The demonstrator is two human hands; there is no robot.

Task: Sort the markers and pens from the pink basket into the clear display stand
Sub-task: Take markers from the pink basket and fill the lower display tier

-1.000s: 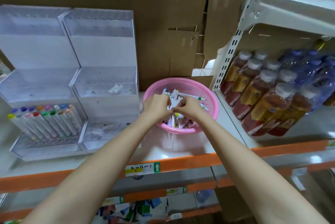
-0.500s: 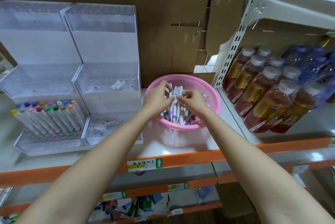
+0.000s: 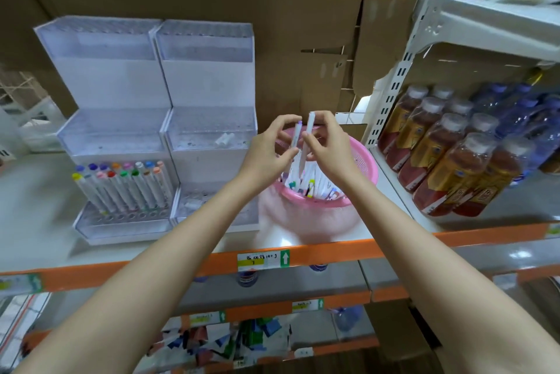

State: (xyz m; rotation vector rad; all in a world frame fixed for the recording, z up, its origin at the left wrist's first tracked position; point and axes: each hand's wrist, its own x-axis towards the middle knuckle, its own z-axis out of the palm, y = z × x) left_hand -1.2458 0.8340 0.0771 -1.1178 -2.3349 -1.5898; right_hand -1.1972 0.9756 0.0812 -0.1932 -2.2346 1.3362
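Fingers (image 3: pixel 283 122) of left hand (image 3: pixel 266 158) pinch purple-capped marker (image 3: pixel 295 138); right hand (image 3: pixel 331 151) pinches white marker (image 3: pixel 309 123). Both near-upright, centre frame, above pink basket (image 3: pixel 366 167). Clear display stand (image 3: pixel 127 79) sits frame-left; left hand nearer.

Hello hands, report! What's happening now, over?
Left hand pinches purple-capped marker. Right hand pinches white marker. Both over pink basket. Display stand unblocked.

The hands (image 3: pixel 268 155) (image 3: pixel 331 147) hide part of the pink basket (image 3: pixel 368 166); shelf label (image 3: pixel 260 260) writing illegible.
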